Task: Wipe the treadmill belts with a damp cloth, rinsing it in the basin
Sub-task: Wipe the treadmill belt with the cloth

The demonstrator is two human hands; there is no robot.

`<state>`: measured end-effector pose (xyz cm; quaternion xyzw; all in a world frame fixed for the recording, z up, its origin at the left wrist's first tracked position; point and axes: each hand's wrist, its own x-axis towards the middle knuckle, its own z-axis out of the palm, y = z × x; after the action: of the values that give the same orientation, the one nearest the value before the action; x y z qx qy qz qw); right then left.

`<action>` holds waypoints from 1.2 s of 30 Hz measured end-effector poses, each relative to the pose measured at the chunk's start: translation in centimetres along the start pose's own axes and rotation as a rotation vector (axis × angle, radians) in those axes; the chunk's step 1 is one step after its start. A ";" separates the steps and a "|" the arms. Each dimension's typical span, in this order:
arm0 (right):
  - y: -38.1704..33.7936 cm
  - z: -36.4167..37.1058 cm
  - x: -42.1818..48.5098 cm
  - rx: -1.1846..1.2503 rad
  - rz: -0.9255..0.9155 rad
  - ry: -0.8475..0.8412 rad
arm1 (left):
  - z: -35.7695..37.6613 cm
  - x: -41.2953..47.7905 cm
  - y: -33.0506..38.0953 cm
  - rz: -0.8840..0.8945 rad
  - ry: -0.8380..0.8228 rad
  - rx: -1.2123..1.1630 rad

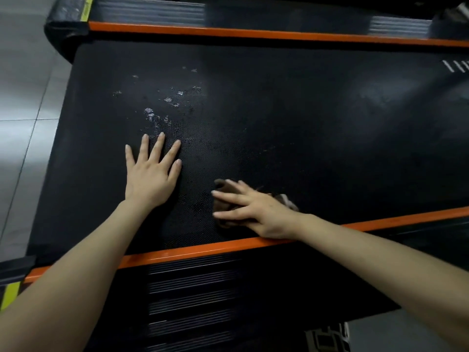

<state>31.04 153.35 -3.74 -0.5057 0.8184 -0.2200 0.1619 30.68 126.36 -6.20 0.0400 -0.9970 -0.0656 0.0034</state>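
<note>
Right hand (pixel 253 212) presses the cloth (pixel 223 204) flat-fingered on the belt (pixel 279 110); the pale marks (pixel 167 102) lie ahead-left, just past the left hand (pixel 149 179), splayed flat, holding nothing

Bare forearms; left hand (pixel 149 179), right hand (pixel 256 212).

One wide-angle camera, worn on the head, looks steeply down from close above the treadmill belt (pixel 279 110). The belt runs across the frame, with tiled floor (pixel 22 97) at left.
</note>
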 end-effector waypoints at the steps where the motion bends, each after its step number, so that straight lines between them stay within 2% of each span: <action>1: -0.3 0.3 1.2 -0.010 -0.041 0.003 | 0.0 0.0 -0.1 0.001 0.002 -0.001; 8: 1.9 -1.2 -1.7 -0.041 -0.114 -0.084 | 0.2 -0.1 -0.3 0.010 0.038 -0.027; 15: 3.1 -1.3 1.3 -0.176 -0.200 0.003 | 0.3 -0.1 -0.2 0.009 0.063 -0.025; 17: 4.9 -1.7 3.1 -0.246 -0.126 0.087 | 0.3 -0.1 -0.1 0.004 0.052 -0.017; 20: 8.2 -4.0 8.6 -0.237 0.247 0.348 | 0.2 -0.2 -0.2 -0.009 0.026 -0.012; 22: 9.3 -5.0 11.2 -0.234 0.440 0.414 | -0.1 0.0 -0.3 -0.011 0.022 -0.042; 26: 9.4 -4.3 11.5 -0.525 0.394 0.468 | -1.2 2.0 -1.7 -0.008 0.069 -0.028; 28: 9.7 -4.3 11.8 -0.594 0.358 0.459 | -1.7 4.0 -2.8 -0.043 0.070 0.008; 32: 11.7 -5.1 13.4 -0.374 0.333 0.463 | -1.4 7.6 -4.6 -0.151 0.027 0.002; 36: 14.4 -7.6 18.0 -0.264 0.559 0.529 | -0.6 8.1 -4.7 -0.193 0.064 -0.014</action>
<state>8.55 144.29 -5.64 -0.2062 0.9590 -0.1827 -0.0669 23.02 121.03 -6.17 0.1382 -0.9874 -0.0715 0.0289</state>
